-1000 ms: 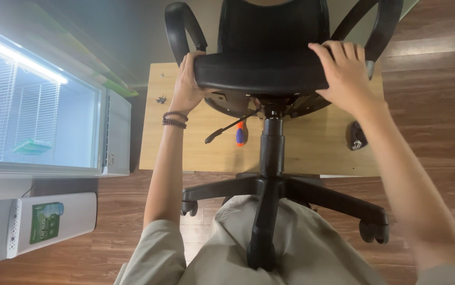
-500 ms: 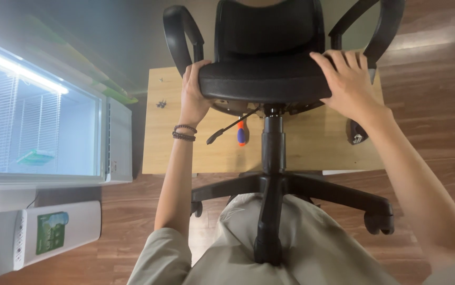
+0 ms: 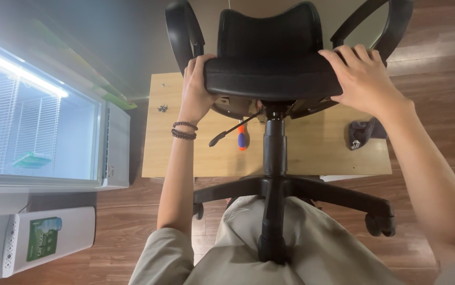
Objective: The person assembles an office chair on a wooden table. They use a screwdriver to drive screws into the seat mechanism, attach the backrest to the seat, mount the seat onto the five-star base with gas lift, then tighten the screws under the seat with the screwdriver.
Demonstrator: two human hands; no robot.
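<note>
A black office chair (image 3: 269, 58) stands in front of me, with a padded seat, two curved armrests and a wheeled star base (image 3: 338, 198). My left hand (image 3: 196, 87) grips the seat's left edge; a beaded bracelet is on that wrist. My right hand (image 3: 362, 76) lies on the seat's right front edge, fingers curled over the padding. The chair's gas column (image 3: 274, 153) runs down between my knees. A lever (image 3: 233, 129) sticks out under the seat.
A light wooden board (image 3: 322, 148) lies on the brown floor under the chair, with a red-and-blue screwdriver (image 3: 242, 140), small screws (image 3: 162, 108) and a dark cloth (image 3: 362, 134). A lit glass-door cooler (image 3: 43, 126) and a white appliance (image 3: 37, 240) stand at left.
The view has shifted so the chair sits slightly further right and closer. Both hands keep their hold on the seat edges.
</note>
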